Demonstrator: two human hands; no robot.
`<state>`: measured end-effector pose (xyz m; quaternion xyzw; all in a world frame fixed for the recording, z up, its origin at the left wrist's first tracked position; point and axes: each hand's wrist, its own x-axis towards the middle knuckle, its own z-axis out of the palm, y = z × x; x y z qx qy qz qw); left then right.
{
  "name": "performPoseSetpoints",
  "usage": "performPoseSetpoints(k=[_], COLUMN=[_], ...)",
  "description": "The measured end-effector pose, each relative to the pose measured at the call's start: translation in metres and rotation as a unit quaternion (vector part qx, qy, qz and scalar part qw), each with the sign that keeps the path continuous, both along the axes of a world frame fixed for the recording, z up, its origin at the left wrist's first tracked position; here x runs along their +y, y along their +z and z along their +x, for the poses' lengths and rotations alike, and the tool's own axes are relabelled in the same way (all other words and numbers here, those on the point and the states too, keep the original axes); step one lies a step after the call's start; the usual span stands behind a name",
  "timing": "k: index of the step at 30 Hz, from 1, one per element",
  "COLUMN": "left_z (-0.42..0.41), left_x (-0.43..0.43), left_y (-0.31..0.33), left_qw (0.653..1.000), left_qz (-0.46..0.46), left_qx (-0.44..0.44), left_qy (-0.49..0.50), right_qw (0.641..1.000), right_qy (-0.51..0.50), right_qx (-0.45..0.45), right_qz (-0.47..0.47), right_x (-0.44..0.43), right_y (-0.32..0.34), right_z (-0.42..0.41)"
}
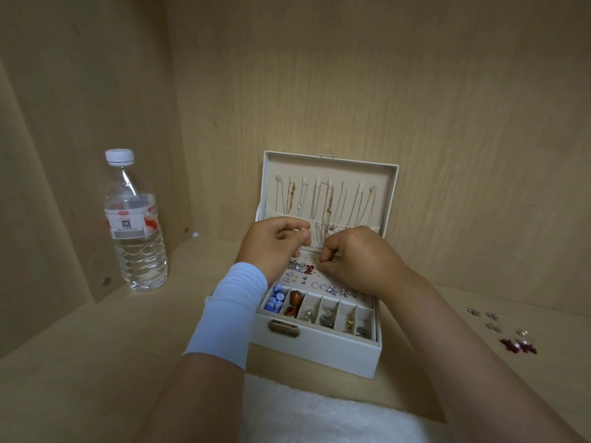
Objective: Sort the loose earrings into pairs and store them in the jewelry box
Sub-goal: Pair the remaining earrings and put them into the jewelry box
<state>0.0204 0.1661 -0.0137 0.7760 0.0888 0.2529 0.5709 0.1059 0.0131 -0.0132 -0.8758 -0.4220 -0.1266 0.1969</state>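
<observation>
A small gold earring [303, 230] is being pinched between the thumb and fingertips of the left hand [275, 243], which is being held over the back of the open white rectangular jewelry box [319, 345], in front of its upright lid hung with thin chains. The right hand [355, 260] is being held just beside it, fingers curled and tips pressed together low over the cream perforated earring panel [316, 279]. Something tiny may be being pinched there, but what it is cannot be told. Studs are being kept on that panel, and beads and other pieces in the front row of compartments. The step in hand is judged to be the seating of one earring in the panel. A cluster of loose silver and dark red earrings [508, 335] is lying on the pale wooden shelf [96, 362], well apart to the right of the box. A reach there for a matching pair, with a fine pinch, is probably being called for next.
</observation>
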Motion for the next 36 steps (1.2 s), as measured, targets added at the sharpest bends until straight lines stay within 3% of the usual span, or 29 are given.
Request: performPoseSetpoints(k=[5,9,14,20,27,36], left_z=[0.0,0.001,0.001,0.0,0.001,0.0], left_x=[0.002,0.003,0.003,0.002,0.001,0.001], left_y=[0.0,-0.001,-0.001,0.001,0.0,0.001], left_qw=[1.0,1.0,1.0,1.0,0.999,0.999], left_qz=[0.01,0.013,0.022,0.02,0.029,0.034], left_qx=[0.007,0.005,0.008,0.013,0.018,0.014], left_qy=[0.002,0.004,0.004,0.004,0.004,0.005], right_qw=[0.997,0.996,0.997,0.996,0.999,0.998], right_qy=[-0.042,-0.007,0.016,-0.031,-0.006,0.024], right_qx=[0.044,0.084,0.076,0.079,0.04,0.062], right_qz=[0.056,0.041,0.016,0.02,-0.006,-0.009], right_x=[-0.003,-0.006,-0.002,-0.013,-0.005,-0.001], right_y=[-0.003,0.004,0.005,0.012,0.008,0.006], right_z=[0.008,0.002,-0.001,0.005,0.002,-0.003])
